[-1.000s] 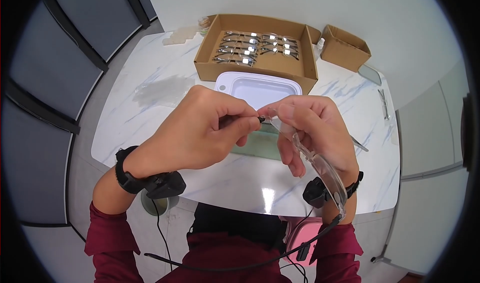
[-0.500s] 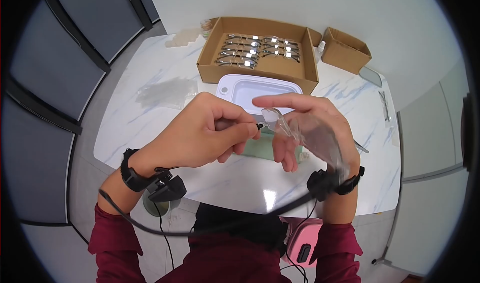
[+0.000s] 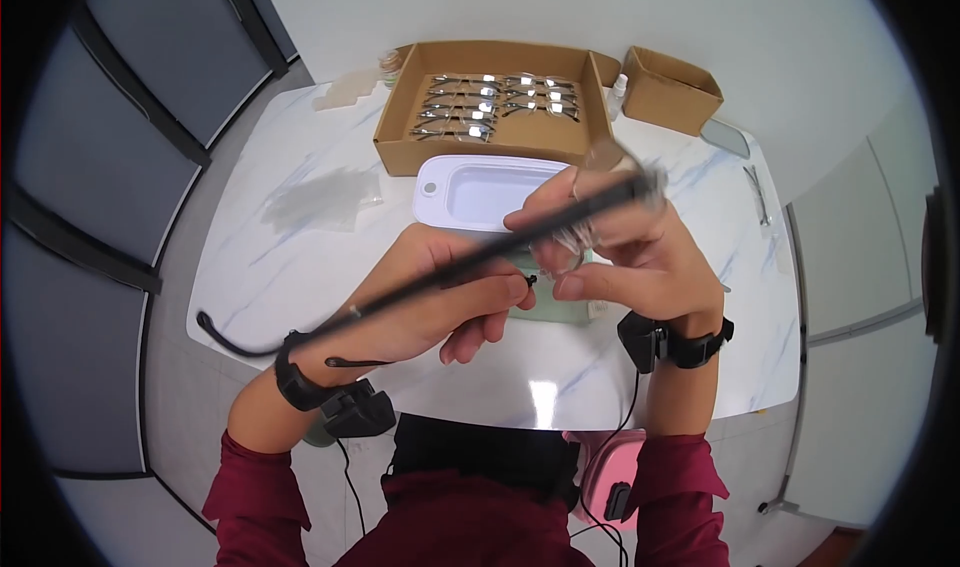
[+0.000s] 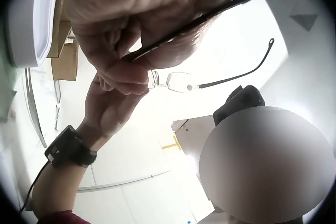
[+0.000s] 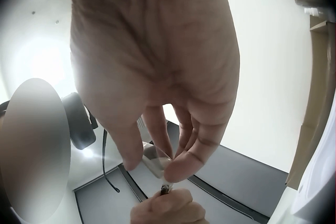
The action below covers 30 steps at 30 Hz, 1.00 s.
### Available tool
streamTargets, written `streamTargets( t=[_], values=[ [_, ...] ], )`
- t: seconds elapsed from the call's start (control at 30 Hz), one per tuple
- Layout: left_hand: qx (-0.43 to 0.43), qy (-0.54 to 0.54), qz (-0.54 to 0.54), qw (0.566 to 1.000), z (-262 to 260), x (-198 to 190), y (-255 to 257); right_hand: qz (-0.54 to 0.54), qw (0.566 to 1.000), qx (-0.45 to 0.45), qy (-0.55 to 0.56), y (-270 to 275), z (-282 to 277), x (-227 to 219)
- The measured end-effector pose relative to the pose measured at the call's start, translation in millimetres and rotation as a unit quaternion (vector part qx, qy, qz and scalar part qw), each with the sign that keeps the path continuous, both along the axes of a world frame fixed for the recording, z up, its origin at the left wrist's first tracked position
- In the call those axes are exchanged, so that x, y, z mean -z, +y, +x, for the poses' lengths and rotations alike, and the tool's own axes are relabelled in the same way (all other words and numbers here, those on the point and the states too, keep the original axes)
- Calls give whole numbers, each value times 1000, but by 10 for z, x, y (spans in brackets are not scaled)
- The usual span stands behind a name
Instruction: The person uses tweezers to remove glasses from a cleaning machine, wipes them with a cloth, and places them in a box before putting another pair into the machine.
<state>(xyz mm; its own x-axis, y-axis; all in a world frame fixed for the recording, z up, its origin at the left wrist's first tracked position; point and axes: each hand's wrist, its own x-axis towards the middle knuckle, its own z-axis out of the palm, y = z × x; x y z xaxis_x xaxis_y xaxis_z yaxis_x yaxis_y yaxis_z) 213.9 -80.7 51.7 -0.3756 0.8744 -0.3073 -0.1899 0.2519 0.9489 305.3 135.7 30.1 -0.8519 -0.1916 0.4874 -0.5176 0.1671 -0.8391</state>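
A pair of clear-lensed eyeglasses (image 3: 562,255) with black temples hangs between both hands above the table. My left hand (image 3: 440,314) pinches one temple (image 4: 184,30) close to its hinge; that temple runs back along the palm in the left wrist view. The other temple (image 3: 480,259), blurred, crosses over the left hand and forearm in the head view. My right hand (image 3: 645,267) has thumb and fingers on either side of the near lens (image 5: 156,162), right by the left fingertips. Part of the frame is hidden behind the right fingers.
Behind the hands sit a white basin (image 3: 430,212) and a cardboard box (image 3: 400,157) holding rows of glasses. A green pad (image 3: 565,313) lies under the hands. Plastic bags (image 3: 325,202) are at left; a small carton (image 3: 675,97) and white bottle (image 3: 617,95) stand back right.
The glasses have turned over: the free temple swung from near the lap up across the hands. The right fingers moved from loosely extended to around the lens. The left hand kept its pinch.
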Motion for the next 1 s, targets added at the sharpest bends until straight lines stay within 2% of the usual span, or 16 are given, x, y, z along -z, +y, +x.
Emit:
streamTargets(
  t=[0.17,0.33,0.43,0.53,0.7,0.77,0.8,0.83,0.9,1.0],
  values=[
    [-2,-29,13,1000,171,18,153,5,999,-45,2,217,20,31],
    [-25,-38,50,998,267,75,304,0,1000,-31,5,364,115,14],
    [-31,-70,59,995,297,117,369,47,999,-16,-13,444,169,-27],
    [-11,-24,64,998,284,172,421,37,999,-36,4,499,182,-29],
    [2,-55,91,994,235,241,501,90,995,-30,-4,585,184,-96],
    [14,-50,74,996,202,259,525,67,997,-33,-11,591,187,-32],
    [27,-46,87,995,181,285,535,-12,1000,-22,-11,543,205,17],
    [28,-49,89,994,162,299,544,-11,1000,-20,-13,554,195,12],
    [50,-87,93,991,127,326,565,17,999,-15,-46,581,182,-8],
    [65,-130,89,985,76,342,595,30,999,-14,-40,603,141,6]
  ],
)
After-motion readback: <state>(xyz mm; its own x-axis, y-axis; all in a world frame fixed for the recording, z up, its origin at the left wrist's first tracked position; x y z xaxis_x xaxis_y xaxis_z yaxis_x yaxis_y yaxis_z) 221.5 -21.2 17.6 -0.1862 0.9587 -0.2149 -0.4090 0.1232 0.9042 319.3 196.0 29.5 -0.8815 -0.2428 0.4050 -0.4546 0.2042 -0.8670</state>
